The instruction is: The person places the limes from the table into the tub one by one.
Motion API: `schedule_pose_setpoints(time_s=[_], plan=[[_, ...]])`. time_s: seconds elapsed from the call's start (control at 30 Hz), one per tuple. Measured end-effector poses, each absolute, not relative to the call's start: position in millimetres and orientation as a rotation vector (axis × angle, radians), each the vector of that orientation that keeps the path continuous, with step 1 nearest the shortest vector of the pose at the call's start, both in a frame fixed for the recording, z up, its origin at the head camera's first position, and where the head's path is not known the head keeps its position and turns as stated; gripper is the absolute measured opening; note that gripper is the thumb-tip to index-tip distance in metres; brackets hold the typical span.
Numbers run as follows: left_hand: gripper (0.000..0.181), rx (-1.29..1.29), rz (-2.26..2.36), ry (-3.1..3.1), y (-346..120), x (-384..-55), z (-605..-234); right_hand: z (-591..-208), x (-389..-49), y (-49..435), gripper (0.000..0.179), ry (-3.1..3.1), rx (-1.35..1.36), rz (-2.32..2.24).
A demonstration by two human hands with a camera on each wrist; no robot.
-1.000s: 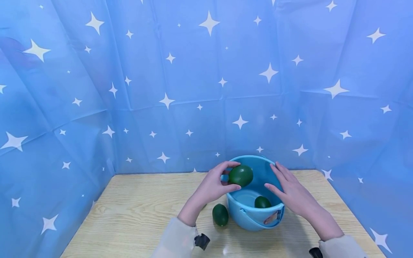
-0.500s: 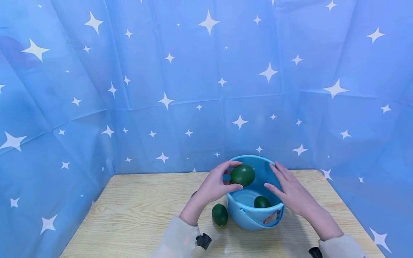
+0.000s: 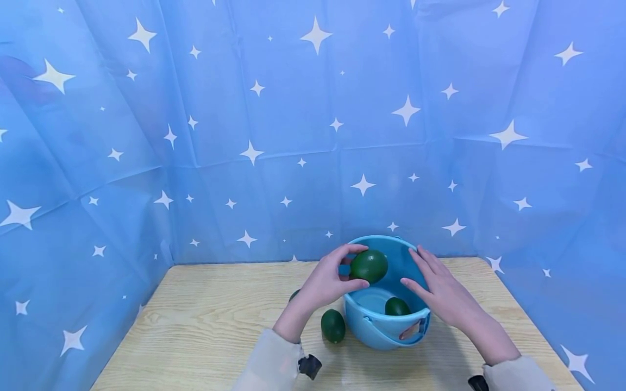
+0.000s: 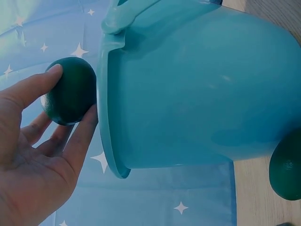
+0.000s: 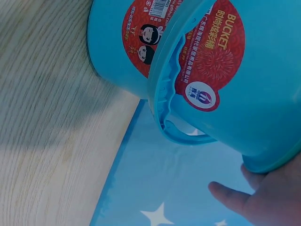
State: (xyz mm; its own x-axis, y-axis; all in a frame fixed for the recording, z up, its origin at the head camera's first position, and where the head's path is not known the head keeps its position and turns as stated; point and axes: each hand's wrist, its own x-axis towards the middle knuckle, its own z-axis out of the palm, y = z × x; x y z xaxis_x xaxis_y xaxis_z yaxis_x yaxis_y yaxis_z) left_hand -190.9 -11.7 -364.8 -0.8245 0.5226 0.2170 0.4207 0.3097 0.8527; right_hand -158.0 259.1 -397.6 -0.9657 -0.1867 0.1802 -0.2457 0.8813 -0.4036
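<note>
In the head view my left hand holds a glossy dark green lime over the left part of the blue bucket's opening. Thumb and fingers clasp the lime right beside the bucket rim in the left wrist view. On the opposite side, my right hand rests with fairly straight fingers at the rim of the bucket; its thumb extends over the opening. A second lime lies inside the bucket. Another lime is on the table just left of the bucket.
Behind my left wrist, a dark green rounded thing is mostly hidden. The bucket's handle hangs down at the front. Pale wood tabletop extends to the left, and a blue star-patterned cloth closes off the back and sides.
My left hand has shifted slightly to the right with the lime, farther over the bucket's opening. The right hand and the bucket have stayed in place.
</note>
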Motion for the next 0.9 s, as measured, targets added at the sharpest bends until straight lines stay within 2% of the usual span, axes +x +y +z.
schedule_pose_setpoints(time_s=[0.3, 0.9], plan=[[0.081, 0.93, 1.686, 2.417, -12, -193, -363, -397, -158, 258, 0.079, -2.919, 0.332, 0.648], [0.085, 0.861, 1.739, 2.46, -25, -195, -366, -397, -157, 257, 0.08, -2.918, 0.325, 0.662]])
